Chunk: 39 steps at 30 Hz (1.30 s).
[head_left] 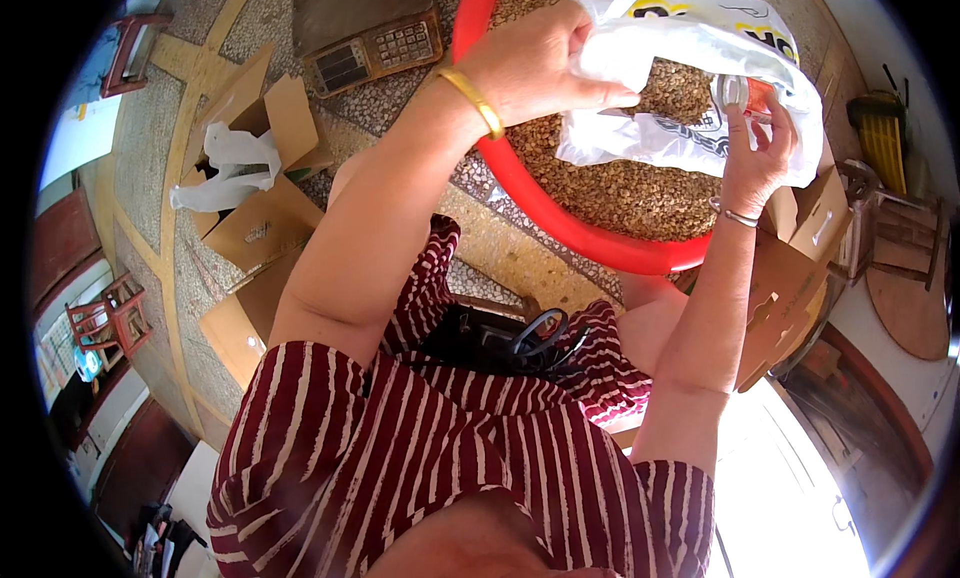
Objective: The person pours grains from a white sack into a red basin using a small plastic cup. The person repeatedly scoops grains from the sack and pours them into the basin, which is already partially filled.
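Note:
My left hand (535, 66), a gold bangle at its wrist, pinches the near edge of a white plastic bag (720, 40) with yellow and black print. My right hand (758, 150) is at the other side of the bag's mouth, its fingers curled round a small container (738, 90) with a silvery rim and a red label. Below the bag stands a wide red-rimmed basin (545, 223) full of small brown granules (610, 193). Granules also show between the bag's edges; I cannot tell whether they lie inside it or behind it.
A digital scale (370, 38) with a keypad stands left of the basin. Open cardboard boxes (262, 233) lie at the left, one with a white plastic bag (232, 163) in it. More cardboard (775, 303) is at the right, by wooden stools (910, 233). A dark bag (480, 338) rests on my lap.

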Motion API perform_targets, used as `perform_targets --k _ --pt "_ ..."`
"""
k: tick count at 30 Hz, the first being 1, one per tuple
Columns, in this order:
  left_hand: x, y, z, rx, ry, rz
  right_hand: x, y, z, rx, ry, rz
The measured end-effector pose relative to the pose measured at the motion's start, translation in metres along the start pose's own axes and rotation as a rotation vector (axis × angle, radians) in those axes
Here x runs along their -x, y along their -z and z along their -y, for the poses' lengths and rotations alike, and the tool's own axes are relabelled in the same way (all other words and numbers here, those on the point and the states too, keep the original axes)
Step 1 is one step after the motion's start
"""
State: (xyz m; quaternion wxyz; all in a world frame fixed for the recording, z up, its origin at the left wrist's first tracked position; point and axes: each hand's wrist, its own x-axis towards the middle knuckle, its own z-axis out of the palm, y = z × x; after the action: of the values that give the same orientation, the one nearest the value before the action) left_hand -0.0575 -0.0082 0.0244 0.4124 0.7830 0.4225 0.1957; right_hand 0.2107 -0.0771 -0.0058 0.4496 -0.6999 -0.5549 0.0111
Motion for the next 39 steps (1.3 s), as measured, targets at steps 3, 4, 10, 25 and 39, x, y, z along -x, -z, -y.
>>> perform_targets --k 3,4,10,25,39 --pt "0.007 0.003 -0.002 -0.219 0.034 0.135 0.000 0.000 -0.004 -0.022 -0.070 0.010" --pt "0.009 0.004 -0.003 -0.215 0.034 0.163 0.001 0.000 -0.007 -0.025 -0.068 -0.001" --pt "0.016 0.009 -0.018 -0.277 0.119 0.318 -0.004 0.002 -0.013 -0.232 -0.158 -0.016" --pt "-0.009 -0.032 0.006 0.086 -0.045 0.191 0.002 -0.004 -0.019 -0.279 -0.160 0.070" --pt "-0.037 -0.039 -0.006 1.377 0.067 -0.203 0.012 0.028 0.027 -0.859 -0.402 0.048"
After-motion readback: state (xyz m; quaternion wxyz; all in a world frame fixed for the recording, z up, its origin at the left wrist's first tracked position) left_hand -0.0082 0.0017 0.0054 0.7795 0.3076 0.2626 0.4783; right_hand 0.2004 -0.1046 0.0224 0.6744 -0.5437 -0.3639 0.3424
